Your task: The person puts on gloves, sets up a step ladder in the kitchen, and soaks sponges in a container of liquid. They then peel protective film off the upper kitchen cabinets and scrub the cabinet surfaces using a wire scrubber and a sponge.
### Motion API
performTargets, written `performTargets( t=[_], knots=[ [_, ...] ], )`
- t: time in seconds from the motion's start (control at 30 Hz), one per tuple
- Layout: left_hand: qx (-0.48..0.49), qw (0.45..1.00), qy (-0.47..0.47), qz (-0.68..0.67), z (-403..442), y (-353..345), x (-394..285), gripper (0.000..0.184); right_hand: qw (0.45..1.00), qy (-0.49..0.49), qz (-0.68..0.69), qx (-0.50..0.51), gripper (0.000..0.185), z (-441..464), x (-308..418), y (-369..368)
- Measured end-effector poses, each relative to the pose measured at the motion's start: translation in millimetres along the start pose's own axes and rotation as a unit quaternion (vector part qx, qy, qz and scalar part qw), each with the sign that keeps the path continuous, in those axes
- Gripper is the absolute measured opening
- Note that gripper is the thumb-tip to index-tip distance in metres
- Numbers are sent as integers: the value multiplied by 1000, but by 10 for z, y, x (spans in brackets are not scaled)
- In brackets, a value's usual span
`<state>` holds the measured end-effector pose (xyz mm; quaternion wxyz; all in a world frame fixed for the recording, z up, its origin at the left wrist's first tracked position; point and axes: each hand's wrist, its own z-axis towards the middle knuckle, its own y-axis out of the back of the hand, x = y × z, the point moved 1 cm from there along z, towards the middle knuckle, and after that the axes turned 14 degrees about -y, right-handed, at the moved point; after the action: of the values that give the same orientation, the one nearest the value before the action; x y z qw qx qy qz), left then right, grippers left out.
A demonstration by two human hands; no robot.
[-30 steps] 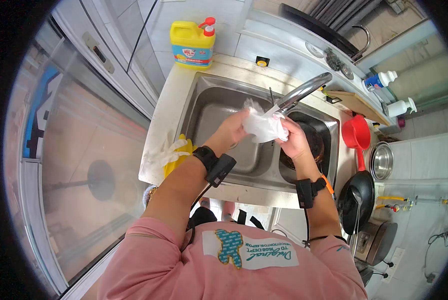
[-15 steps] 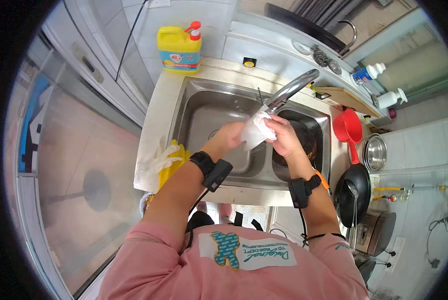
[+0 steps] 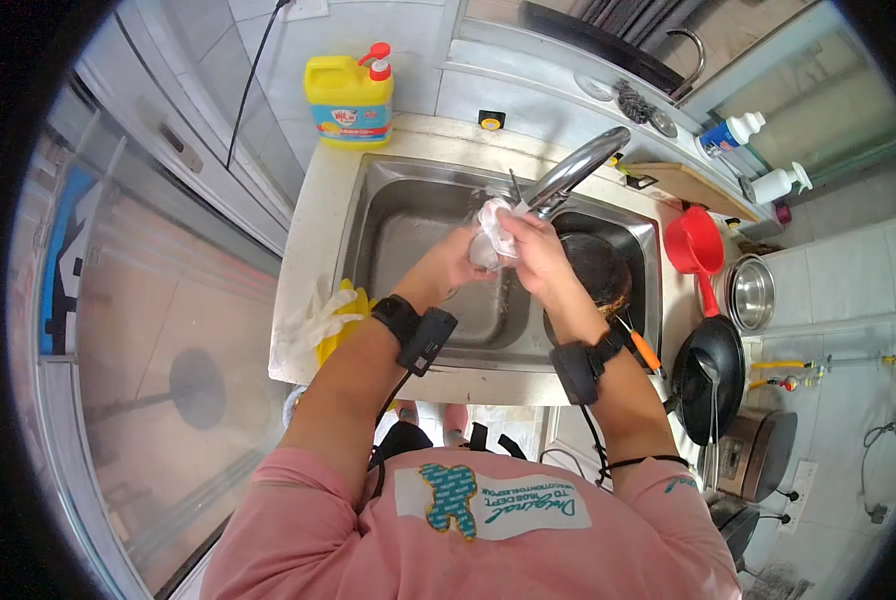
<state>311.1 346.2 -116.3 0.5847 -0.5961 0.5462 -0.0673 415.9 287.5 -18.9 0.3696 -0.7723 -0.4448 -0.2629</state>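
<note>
A crumpled, thin white piece [image 3: 495, 222], cloth or plastic I cannot tell, is bunched between my two hands over the sink's divider. My right hand [image 3: 541, 252] pinches it from the right, with the thumb on top. My left hand [image 3: 455, 258] is closed at its lower left side, and its fingertips are partly hidden. Something pale and rounded shows between the hands, too unclear to name. Just above them arches the chrome faucet [image 3: 580, 165]. The steel double sink [image 3: 360, 225] lies below, with a dark pan [image 3: 598, 268] in its right basin.
A yellow detergent jug [image 3: 348, 105] stands at the back left. Yellow and white gloves [image 3: 333, 325] lie on the left counter edge. To the right are a red ladle [image 3: 695, 240], steel bowls [image 3: 753, 295] and a black wok [image 3: 710, 385]. An orange handle [image 3: 645, 350] sticks out near my right forearm.
Both hands have shifted slightly left, and the right has come nearer the left. The white piece, spread and hanging before, is now bunched up. My view has tilted a little.
</note>
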Motion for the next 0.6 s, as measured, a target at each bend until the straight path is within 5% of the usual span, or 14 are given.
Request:
performTargets(
  t=[0.1, 0.17, 0.2, 0.23, 0.27, 0.37, 0.47, 0.6],
  knots=[
    [-87, 995, -30, 25, 220, 374, 118, 32, 1000, 5, 0, 15, 23, -228, 0, 58],
    [126, 898, -292, 305, 629, 1016, 428, 29, 999, -19, -16, 40, 24, -297, -44, 229],
    [123, 898, -293, 304, 513, 842, 320, 29, 998, -21, -21, 48, 23, -342, -68, 290],
    [1, 979, -169, 115, 279, 504, 122, 28, 998, -24, -21, 49, 23, -385, -86, 327],
    [-122, 989, -33, -81, 105, 289, 5, 27, 996, -21, -43, 74, 23, -424, -108, 352],
    [-91, 994, 12, -54, 0, 202, -33, 32, 992, -18, -85, 88, 24, -486, -265, 402],
    [-124, 987, -93, 29, -58, 245, 12, 35, 970, 3, -223, 91, 25, -493, -427, 475],
    [-98, 980, -160, 61, -28, 499, 96, 35, 972, 22, -217, 87, 22, -569, -469, 403]
  ],
)
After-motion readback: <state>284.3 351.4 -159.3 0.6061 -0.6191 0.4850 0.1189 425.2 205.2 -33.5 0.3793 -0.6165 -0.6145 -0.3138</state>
